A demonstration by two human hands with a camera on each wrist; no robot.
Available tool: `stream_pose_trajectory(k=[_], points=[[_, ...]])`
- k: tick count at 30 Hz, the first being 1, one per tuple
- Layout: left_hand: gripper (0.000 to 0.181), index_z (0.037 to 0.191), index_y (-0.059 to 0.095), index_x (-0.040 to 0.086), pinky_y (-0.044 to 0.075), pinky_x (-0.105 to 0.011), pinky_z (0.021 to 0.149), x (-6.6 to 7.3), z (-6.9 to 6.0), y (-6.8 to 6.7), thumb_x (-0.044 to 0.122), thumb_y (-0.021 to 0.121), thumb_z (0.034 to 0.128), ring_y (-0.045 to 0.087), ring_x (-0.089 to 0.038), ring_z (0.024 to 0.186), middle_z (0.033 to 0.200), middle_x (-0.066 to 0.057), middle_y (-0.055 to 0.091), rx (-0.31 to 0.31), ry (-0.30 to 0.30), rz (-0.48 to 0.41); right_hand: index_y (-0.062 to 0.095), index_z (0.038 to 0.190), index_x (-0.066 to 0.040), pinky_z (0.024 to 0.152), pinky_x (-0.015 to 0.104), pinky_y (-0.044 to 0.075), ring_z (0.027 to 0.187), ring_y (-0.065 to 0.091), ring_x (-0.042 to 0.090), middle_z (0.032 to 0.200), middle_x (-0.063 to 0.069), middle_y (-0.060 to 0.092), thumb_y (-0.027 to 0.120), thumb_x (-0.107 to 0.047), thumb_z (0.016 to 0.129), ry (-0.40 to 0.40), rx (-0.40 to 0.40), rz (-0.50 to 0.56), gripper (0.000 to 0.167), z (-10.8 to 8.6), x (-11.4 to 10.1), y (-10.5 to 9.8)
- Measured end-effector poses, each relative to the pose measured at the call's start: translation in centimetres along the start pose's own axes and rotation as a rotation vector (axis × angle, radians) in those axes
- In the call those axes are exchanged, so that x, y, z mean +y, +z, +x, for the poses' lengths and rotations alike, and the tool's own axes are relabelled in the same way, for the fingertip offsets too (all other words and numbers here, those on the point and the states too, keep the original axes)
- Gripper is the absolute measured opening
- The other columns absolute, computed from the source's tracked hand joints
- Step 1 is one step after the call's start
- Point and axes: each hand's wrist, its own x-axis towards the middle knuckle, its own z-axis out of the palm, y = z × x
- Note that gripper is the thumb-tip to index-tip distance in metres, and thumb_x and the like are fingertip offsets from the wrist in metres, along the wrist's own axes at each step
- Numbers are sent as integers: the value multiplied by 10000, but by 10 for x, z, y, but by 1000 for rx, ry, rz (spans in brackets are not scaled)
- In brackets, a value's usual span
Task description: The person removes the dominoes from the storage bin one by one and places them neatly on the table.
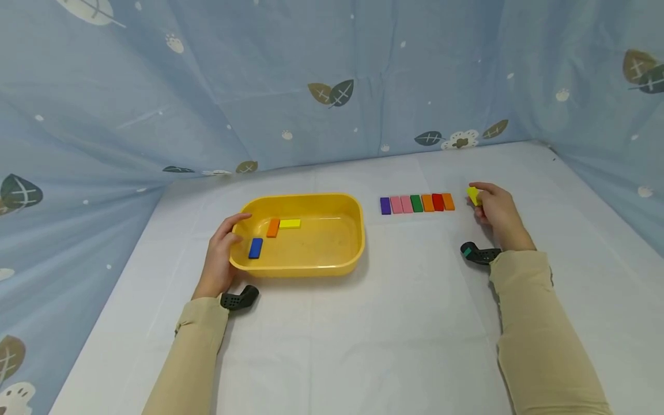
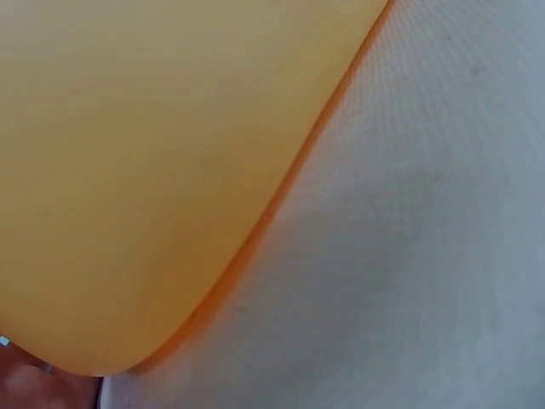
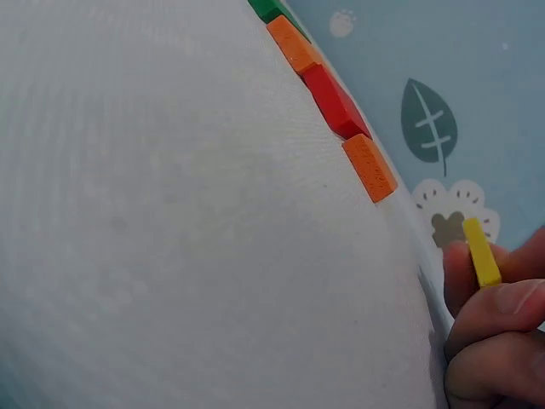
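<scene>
My right hand (image 1: 499, 213) pinches a yellow block (image 1: 474, 196) just right of a row of coloured blocks; the right wrist view shows the yellow block (image 3: 482, 253) between thumb and fingers. The row runs from a purple block (image 1: 385, 206) through pink, green, orange and red to an orange block (image 1: 448, 202) at its right end. My left hand (image 1: 219, 256) grips the left end of a yellow tub (image 1: 298, 271). Inside the tub lie a blue block (image 1: 255, 248), an orange block (image 1: 272, 227) and a yellow block (image 1: 290, 223).
A white cloth (image 1: 394, 323) covers the table. Behind it and at both sides hangs a blue patterned curtain (image 1: 259, 86). Black devices are strapped near the left wrist (image 1: 240, 298) and the right wrist (image 1: 479, 253).
</scene>
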Motion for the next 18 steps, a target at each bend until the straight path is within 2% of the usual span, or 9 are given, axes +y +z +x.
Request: stream_pose_trajectory(k=[7,12,18], points=[[478,1284,446,148,231,-369,1044,0,0,1,43,313,837,271,-180,1240,1396,81,278,4,-12,-8,325,1381,-200,511,171,408,590,447,73,1236,104,378,390,-282,924,-47,46,-134,470,6,5,5],[474,1283,444,147,232,-372,1043,0,-1,1,44,314,840,270,-183,1238,1395,79,275,3,-17,-11,312,1386,-181,504,171,424,604,473,89,1211,101,407,456,-279,906,-55,50,-152,510,6,7,7],[470,1281,446,147,226,-373,1046,1,0,2,45,317,841,265,-183,1239,1396,78,272,7,-19,-20,353,1362,-122,489,154,432,582,508,96,1204,125,400,482,-223,898,-104,74,-164,492,4,4,9]])
